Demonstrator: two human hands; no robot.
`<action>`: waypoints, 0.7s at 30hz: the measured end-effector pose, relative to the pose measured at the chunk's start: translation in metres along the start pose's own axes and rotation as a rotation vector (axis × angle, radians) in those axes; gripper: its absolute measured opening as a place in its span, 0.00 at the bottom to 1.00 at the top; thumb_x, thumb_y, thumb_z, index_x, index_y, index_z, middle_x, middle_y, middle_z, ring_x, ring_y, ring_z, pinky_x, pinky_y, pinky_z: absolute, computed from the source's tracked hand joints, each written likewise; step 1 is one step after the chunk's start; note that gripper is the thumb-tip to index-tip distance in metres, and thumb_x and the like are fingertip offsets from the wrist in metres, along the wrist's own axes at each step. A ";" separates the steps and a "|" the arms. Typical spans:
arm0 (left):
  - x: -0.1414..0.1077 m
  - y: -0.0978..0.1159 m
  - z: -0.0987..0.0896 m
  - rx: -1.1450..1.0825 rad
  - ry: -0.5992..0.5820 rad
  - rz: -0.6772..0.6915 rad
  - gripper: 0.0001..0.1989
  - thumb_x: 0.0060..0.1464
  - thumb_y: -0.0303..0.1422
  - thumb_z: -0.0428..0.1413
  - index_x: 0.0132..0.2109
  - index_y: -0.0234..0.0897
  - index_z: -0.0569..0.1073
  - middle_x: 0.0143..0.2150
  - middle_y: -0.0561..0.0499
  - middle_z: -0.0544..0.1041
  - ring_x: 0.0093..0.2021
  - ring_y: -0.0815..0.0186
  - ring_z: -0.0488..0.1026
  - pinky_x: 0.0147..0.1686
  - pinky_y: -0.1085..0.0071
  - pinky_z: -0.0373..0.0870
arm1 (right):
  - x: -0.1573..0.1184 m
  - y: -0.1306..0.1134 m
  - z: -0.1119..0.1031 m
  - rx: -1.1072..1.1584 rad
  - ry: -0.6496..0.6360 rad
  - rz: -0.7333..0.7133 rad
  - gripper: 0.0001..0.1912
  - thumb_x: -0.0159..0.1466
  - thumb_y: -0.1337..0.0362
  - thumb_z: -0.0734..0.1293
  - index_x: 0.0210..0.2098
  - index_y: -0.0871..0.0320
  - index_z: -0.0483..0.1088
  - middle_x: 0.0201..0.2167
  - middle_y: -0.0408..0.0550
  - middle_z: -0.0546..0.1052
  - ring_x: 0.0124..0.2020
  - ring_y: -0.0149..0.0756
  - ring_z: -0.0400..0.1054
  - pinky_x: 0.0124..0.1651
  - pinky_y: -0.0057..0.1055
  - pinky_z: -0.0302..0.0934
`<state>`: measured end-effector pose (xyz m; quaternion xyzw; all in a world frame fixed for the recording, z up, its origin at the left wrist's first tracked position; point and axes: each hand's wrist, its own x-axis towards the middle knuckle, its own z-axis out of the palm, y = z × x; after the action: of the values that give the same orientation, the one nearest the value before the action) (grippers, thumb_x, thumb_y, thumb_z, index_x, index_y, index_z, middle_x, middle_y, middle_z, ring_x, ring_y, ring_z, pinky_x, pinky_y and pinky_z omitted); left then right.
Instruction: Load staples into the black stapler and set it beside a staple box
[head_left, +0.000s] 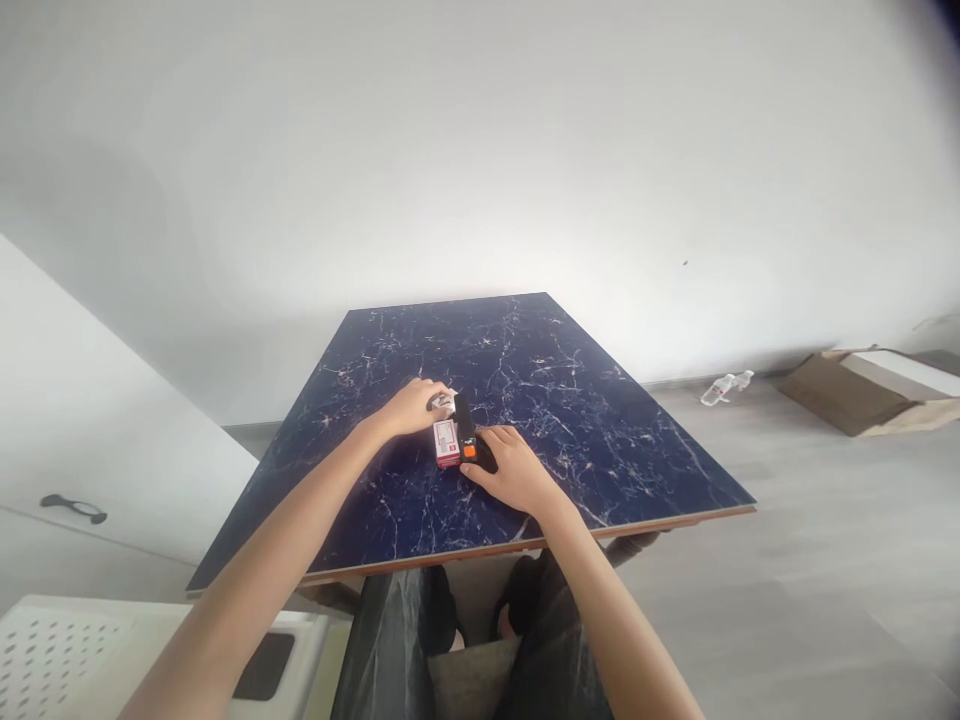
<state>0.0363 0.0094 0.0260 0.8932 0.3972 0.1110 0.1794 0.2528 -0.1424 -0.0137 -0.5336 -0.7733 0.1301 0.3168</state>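
On the dark blue marbled table [420, 520], my left hand [414, 406] has its fingers curled round a small white item [444, 402] with dark marks; its kind cannot be made out. Just in front of that stands a small red and white box [446, 440], with printing on its top. A slim black object with an orange patch [465, 430] lies along the right side of the box, touching or nearly touching it. My right hand [511, 466] grips its near end, thumb in front and fingers behind. Part of the black object is hidden by that hand.
A white wall [480, 150] rises behind the table. To the right, plastic bottles [724, 388] and an open cardboard box [855, 392] lie on the grey floor. A white perforated plastic piece [67, 650] is at lower left, beneath my left forearm.
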 end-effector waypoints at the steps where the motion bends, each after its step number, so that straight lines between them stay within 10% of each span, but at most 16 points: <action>1: -0.006 0.000 0.001 -0.012 0.011 -0.014 0.23 0.61 0.49 0.52 0.55 0.41 0.76 0.47 0.43 0.78 0.52 0.51 0.71 0.54 0.55 0.66 | 0.000 0.000 0.000 -0.002 0.003 -0.002 0.23 0.66 0.52 0.69 0.56 0.56 0.70 0.51 0.54 0.76 0.56 0.50 0.67 0.60 0.47 0.61; 6: -0.037 0.001 0.006 -0.137 0.029 -0.078 0.30 0.67 0.53 0.40 0.54 0.41 0.78 0.59 0.42 0.72 0.61 0.51 0.66 0.60 0.55 0.63 | 0.000 0.000 0.002 -0.011 0.013 -0.017 0.23 0.66 0.52 0.68 0.56 0.57 0.69 0.51 0.55 0.76 0.56 0.50 0.66 0.59 0.47 0.61; 11: -0.066 0.010 0.009 -0.131 -0.045 -0.069 0.48 0.51 0.59 0.60 0.73 0.50 0.53 0.78 0.43 0.43 0.75 0.40 0.41 0.66 0.46 0.55 | 0.000 0.000 0.001 -0.021 0.002 -0.031 0.23 0.67 0.53 0.67 0.57 0.59 0.68 0.52 0.55 0.75 0.58 0.50 0.65 0.61 0.46 0.60; 14: -0.089 0.022 0.012 -0.094 0.085 -0.121 0.60 0.44 0.57 0.66 0.75 0.50 0.43 0.77 0.41 0.47 0.74 0.39 0.45 0.66 0.44 0.54 | -0.001 -0.001 0.000 -0.025 -0.010 -0.029 0.22 0.68 0.53 0.66 0.57 0.58 0.68 0.53 0.55 0.75 0.58 0.51 0.64 0.61 0.46 0.61; 21: -0.112 0.040 0.031 -0.073 0.260 -0.122 0.24 0.61 0.48 0.56 0.61 0.47 0.72 0.61 0.44 0.74 0.62 0.47 0.67 0.60 0.48 0.64 | -0.002 0.004 0.004 -0.021 -0.014 -0.036 0.21 0.68 0.55 0.66 0.57 0.57 0.68 0.55 0.55 0.74 0.59 0.51 0.64 0.61 0.47 0.61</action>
<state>-0.0001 -0.1069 0.0080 0.8384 0.4662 0.2290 0.1652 0.2534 -0.1423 -0.0194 -0.5221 -0.7863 0.1201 0.3078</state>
